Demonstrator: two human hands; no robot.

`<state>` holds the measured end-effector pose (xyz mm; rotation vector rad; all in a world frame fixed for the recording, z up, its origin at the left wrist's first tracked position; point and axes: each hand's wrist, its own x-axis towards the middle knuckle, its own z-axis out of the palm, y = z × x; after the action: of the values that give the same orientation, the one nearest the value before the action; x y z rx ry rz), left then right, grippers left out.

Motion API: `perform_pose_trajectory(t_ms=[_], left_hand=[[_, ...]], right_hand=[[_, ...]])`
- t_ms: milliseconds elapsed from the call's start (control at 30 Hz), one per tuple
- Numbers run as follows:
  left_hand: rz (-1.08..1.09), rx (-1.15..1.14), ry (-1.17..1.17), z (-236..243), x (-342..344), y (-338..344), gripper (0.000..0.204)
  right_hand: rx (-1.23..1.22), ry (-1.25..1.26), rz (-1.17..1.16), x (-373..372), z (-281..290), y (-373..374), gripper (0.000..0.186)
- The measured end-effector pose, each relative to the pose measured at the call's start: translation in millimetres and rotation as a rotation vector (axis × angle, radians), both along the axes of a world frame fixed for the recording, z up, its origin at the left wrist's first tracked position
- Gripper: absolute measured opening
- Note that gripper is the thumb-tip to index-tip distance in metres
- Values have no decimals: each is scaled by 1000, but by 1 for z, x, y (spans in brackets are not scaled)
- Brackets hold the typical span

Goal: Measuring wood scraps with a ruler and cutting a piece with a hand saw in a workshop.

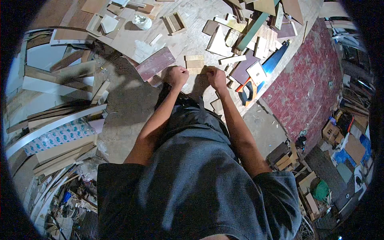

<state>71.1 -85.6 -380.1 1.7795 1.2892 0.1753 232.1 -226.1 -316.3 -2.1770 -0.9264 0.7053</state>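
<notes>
My left hand (179, 77) is closed at the near edge of the worktable (138, 50), beside a purplish-brown board (157, 64). Across a short gap, my right hand (217, 78) is also closed, its fingers curled inward. Between and just beyond the two hands lies a small rectangular wood block (195, 61), light brown with a paler lower part. Whatever my fingers pinch is too small or too hidden to make out. To the right of my right hand, a handsaw (275, 60) with an orange and black handle rests among wood offcuts.
Wood offcuts (240, 36) crowd the table's right side. A white cup-like container (142, 22) and a small open wooden frame (175, 23) stand farther back. Boards (60, 86) are stacked on the left. Scrap and a cardboard box (331, 132) lie at the right, past a worn red floor area (308, 84).
</notes>
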Motion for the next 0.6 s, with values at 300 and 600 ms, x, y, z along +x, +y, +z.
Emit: perform_pose_trajectory(t_ms=[300,600], left_hand=[[-15,-10,75,23,5,2,13],[-25,-40,132,21,3,9,11]], right_hand=[[13,-29,25,3,-10,-4,30],[-24,37,58,7,0,1,33]])
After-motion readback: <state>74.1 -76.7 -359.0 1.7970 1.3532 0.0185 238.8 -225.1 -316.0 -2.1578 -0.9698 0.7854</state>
